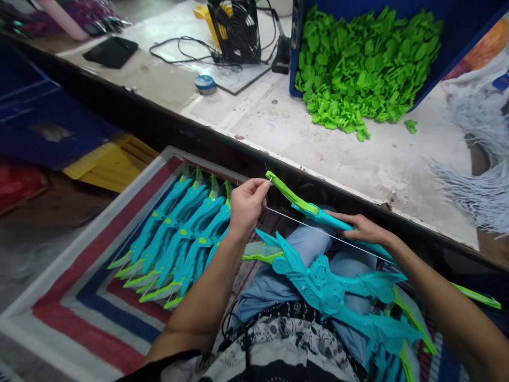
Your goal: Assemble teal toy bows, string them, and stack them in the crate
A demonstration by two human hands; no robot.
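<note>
The left hand (246,204) has thumb and forefinger pinched together on the end of a thin white string (318,231), right at the lime-green tip of a toy bow (306,207); its other fingers are curled in behind. The right hand (363,228) lies over the bow's teal middle section, fingers stretched close together along it and closed around it; the thumb is hidden. The bow slants from the left fingertips down to the right hand, just in front of the bench's near edge (318,178), and the string runs taut below it between the two hands. Loose teal bow frames (330,286) rest on the person's lap beneath. Left of the left forearm, finished teal-and-green bows (178,233) lie fanned on a striped woven sheet (99,313). On the bench, a blue crate (296,48) near the far right corner spills green plastic pieces (366,58); a black fan (236,29) and a tape roll (205,83) sit further left, and a bundle of white strings (477,185) lies at the right edge.
</note>
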